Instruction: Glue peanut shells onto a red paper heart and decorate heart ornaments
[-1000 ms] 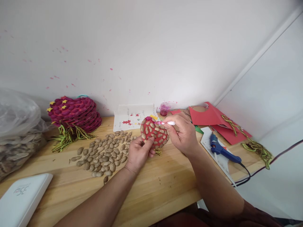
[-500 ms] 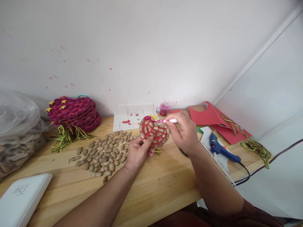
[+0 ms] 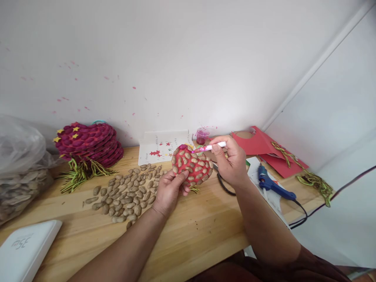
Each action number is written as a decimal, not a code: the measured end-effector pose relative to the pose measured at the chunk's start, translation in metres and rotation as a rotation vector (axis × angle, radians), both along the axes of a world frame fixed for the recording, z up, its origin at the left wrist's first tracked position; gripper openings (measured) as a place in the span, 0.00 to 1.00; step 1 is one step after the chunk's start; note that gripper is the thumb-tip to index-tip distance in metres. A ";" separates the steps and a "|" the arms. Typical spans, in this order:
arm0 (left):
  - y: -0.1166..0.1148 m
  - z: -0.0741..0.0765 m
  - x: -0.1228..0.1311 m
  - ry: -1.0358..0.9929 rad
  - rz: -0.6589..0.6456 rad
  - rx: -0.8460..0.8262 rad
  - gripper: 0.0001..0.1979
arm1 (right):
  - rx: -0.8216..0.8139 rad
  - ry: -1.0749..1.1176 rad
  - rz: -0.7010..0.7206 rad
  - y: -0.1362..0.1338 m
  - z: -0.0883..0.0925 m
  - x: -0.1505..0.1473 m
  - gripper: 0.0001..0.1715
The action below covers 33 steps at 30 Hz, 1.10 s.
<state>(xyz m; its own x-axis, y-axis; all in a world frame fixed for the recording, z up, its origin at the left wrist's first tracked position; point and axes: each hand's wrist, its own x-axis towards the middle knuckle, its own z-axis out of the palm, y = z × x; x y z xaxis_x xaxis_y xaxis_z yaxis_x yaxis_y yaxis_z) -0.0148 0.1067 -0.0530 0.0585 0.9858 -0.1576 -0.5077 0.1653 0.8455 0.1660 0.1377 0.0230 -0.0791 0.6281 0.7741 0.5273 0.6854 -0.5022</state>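
Observation:
My left hand (image 3: 172,190) grips the lower left edge of a red heart-shaped piece (image 3: 200,169) covered with peanut shells, its thumb lying on the front. One shell at the upper left is magenta; most others are plain tan. Green yarn ends show beneath the piece. Pinched in my right hand (image 3: 231,161) is a white-handled paintbrush (image 3: 216,146). Its magenta-stained tip is at the upper part of the heart, where a shell shows a spot of magenta. Loose peanuts (image 3: 129,192) lie on the table left of my left hand.
A stack of magenta peanut-covered pieces (image 3: 91,143) with yellow stars and yarn stands at left, near a plastic bag of peanuts (image 3: 22,188) and a white power bank (image 3: 28,250). Behind are a printed sheet (image 3: 147,150) and paint cup (image 3: 202,135). Right: blue glue gun (image 3: 274,186), red card (image 3: 249,145), yarn (image 3: 315,184).
My right hand has shifted right and slightly down, with the brush handle now tilted upward more. The heart stays in my left hand. The whole view has shifted slightly.

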 end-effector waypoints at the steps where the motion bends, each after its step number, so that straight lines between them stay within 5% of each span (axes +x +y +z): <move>1: 0.000 0.000 0.000 -0.009 -0.001 -0.006 0.24 | -0.006 0.015 -0.008 0.000 0.000 0.001 0.05; 33: -0.002 0.001 0.000 -0.007 -0.072 0.011 0.21 | -0.022 0.133 -0.014 0.003 -0.003 0.005 0.09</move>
<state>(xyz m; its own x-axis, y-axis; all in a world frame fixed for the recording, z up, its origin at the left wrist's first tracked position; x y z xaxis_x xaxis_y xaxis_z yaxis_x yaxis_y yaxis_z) -0.0151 0.1048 -0.0522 0.1304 0.9806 -0.1465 -0.5008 0.1927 0.8438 0.1711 0.1410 0.0200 0.0325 0.6453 0.7632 0.4648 0.6663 -0.5832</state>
